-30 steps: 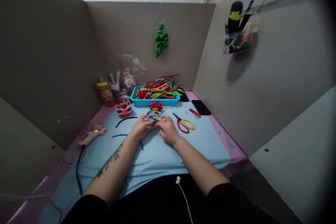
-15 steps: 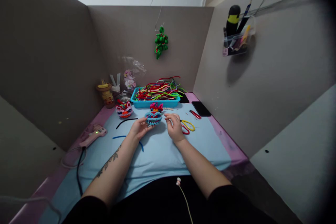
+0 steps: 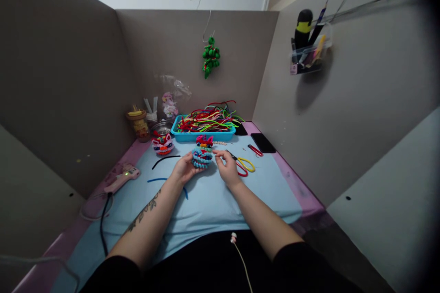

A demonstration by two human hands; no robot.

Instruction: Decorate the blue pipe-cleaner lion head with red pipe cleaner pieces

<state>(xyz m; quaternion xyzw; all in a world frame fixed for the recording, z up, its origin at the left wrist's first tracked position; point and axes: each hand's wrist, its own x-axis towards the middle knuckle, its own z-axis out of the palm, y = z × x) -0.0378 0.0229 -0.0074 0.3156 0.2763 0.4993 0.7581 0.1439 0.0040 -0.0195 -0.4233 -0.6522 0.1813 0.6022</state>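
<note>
My left hand (image 3: 184, 168) holds a round light-blue pipe-cleaner figure (image 3: 201, 158) with red parts, fingers curled round its left side and underneath. Just to its right is my right hand (image 3: 227, 166), thumb and forefinger pinched together near the figure's edge; what they pinch is too small to make out. Behind the figure sits a pink and red piece (image 3: 205, 141). A pink and red animal head (image 3: 162, 144) stands further left. Scissors (image 3: 245, 165) with yellow and red handles lie right of my right hand.
A blue tray (image 3: 202, 136) heaped with coloured pipe cleaners is at the back. A pink glue gun (image 3: 122, 179) lies left, with black (image 3: 165, 158) and blue (image 3: 156, 179) strips nearby. On the right are a red cutter (image 3: 255, 150) and a black phone (image 3: 263, 143).
The light-blue figure has turned in my left hand, so more of its red part shows. My right hand has shifted slightly left, closer to the figure.
</note>
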